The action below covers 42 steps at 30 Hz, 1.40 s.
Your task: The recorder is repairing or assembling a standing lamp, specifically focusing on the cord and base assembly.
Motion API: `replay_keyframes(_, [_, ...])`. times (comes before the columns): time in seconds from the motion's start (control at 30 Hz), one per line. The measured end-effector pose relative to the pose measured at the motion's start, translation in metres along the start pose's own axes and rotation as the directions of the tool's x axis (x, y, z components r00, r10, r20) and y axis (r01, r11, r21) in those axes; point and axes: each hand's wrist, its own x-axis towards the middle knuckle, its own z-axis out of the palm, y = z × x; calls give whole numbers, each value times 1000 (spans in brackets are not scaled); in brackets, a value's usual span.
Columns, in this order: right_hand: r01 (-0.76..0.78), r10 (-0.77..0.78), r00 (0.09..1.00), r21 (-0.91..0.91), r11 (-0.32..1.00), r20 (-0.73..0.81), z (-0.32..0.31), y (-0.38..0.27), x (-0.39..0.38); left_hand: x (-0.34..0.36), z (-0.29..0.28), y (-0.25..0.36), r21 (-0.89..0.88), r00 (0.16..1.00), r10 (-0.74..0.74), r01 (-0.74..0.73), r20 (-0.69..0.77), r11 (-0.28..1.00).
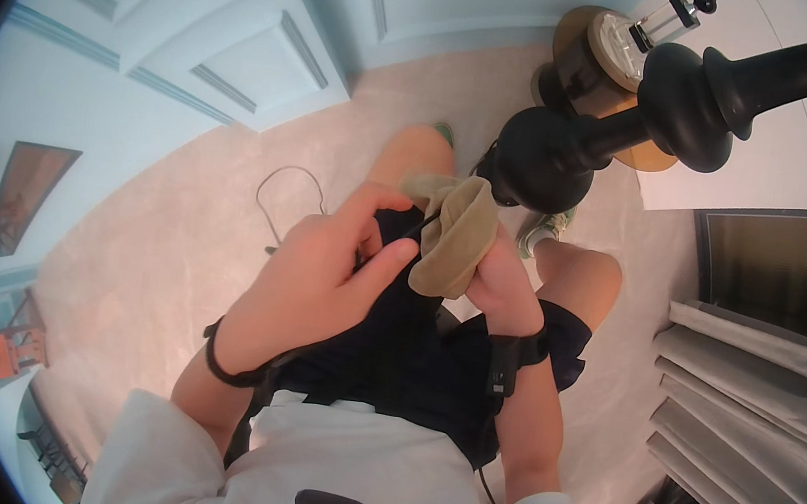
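A khaki piece of soft cloth (453,243), folded and pouch-like, hangs above my lap in front of my dark shorts. My right hand (505,283) grips it from its right side, with the fingers hidden behind the fabric. My left hand (326,268) reaches in from the left, its thumb and forefinger closed near the cloth's fold. A thin dark strip (424,226) shows between those fingers and the cloth. Whether it is a cord or part of the cloth, I cannot make out.
A thick black turned post (688,106) juts in from the upper right, just beyond the cloth. Behind it stands a small round table (575,46). A thin cable (272,175) lies on the floor to the left. Grey-white curtains (756,416) hang at the right.
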Motion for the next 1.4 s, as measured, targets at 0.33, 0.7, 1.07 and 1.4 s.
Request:
replay_keyframes(0.33, [151, -157, 987, -114, 982, -43, -5, 1, 14, 4, 21, -21, 199, 986, 67, -36, -150, 979])
replay_keyframes(0.7, [-24, 79, 912, 141, 990, -402, -119, 10, 83, -15, 13, -55, 356, 995, 51, -17, -86, 934])
replay_keyframes(1.07, [-279, 247, 787, 31, 960, -566, -260, 58, 173, -5, -26, -89, 329, 937, -14, -110, 350, 938])
replay_keyframes(1.4, [-499, 83, 573, -266, 825, -815, -316, 63, 245, 10, -33, -129, 91, 856, -93, 53, 509, 994])
